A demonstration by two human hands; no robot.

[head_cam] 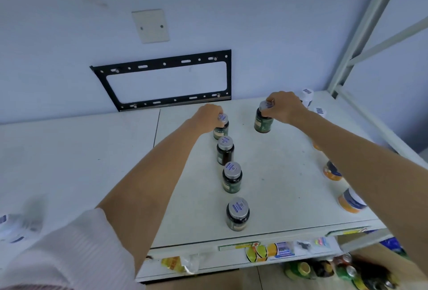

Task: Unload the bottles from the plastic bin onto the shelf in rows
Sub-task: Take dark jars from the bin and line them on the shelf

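On the white shelf top (278,185) a row of dark green bottles with silver caps runs from front to back: one at the front (237,214), one behind it (232,177), a third (225,150). My left hand (208,117) grips the cap of the rearmost bottle in that row (221,127), which stands on the shelf. My right hand (283,106) holds another green bottle (264,120) by its cap, to the right at the back; its base is at the shelf surface. The plastic bin is out of view.
White and orange jars (352,200) (332,171) line the shelf's right edge, with white bottles (306,96) at the back right. A black wall bracket (166,79) hangs behind. A metal rack frame (361,35) rises at right. Bottles and cans (324,269) sit below.
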